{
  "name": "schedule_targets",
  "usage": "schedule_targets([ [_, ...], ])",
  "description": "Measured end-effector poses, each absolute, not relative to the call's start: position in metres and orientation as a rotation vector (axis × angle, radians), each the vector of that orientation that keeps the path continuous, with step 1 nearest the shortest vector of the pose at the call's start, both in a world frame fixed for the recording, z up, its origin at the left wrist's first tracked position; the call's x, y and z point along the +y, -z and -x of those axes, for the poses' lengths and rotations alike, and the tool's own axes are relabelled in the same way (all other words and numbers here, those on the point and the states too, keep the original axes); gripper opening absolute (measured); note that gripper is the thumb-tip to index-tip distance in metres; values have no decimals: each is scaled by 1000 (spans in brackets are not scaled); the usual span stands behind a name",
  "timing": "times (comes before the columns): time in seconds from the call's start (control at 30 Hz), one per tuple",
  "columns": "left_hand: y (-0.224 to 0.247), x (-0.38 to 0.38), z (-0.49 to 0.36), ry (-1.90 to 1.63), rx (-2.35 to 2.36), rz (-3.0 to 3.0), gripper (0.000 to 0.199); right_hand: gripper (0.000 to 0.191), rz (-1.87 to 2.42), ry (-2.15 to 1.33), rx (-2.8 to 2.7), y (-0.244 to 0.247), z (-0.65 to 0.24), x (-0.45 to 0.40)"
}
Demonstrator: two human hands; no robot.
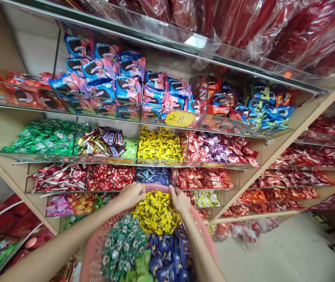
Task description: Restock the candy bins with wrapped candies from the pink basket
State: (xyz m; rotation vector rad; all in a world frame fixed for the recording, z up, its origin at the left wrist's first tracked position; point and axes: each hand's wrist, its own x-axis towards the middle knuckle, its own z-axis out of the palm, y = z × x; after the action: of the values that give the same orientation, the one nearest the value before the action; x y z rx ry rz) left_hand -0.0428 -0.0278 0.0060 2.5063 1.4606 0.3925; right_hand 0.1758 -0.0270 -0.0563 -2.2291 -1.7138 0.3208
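Note:
A pink plastic basket [92, 250] fills the lower middle of the view. Its far rim is gripped by my left hand [132, 195] and my right hand [180, 200], one on each side, with fingers closed over the edge. Inside lie yellow-wrapped candies [157, 213] at the far end, green-wrapped ones [123, 243] at the left, dark blue packets [169, 254] at the right and light green packets [142, 268] near the bottom. The far rim is close to the lower shelves, just in front of blue-wrapped candies [152, 175]; whether it touches them I cannot tell.
Glass-fronted shelves [111, 159] of wrapped sweets rise ahead, with a yellow tag [180, 118] reading 28. Red items in clear plastic [243, 27] hang over the top. A slanting wooden upright [285, 143] stands right, above the tiled floor [261, 258]. More bins sit at lower left.

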Motion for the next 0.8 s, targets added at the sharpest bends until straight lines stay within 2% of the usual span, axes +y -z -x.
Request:
schedule_targets([
  [0.33,2,-33,20,-172,1623,-2549,17,62,2238,-328,-1660,54,-179,-35],
  [0.8,12,-26,-6,-119,1676,-2618,23,64,2257,-316,-1652,47,-178,-42],
])
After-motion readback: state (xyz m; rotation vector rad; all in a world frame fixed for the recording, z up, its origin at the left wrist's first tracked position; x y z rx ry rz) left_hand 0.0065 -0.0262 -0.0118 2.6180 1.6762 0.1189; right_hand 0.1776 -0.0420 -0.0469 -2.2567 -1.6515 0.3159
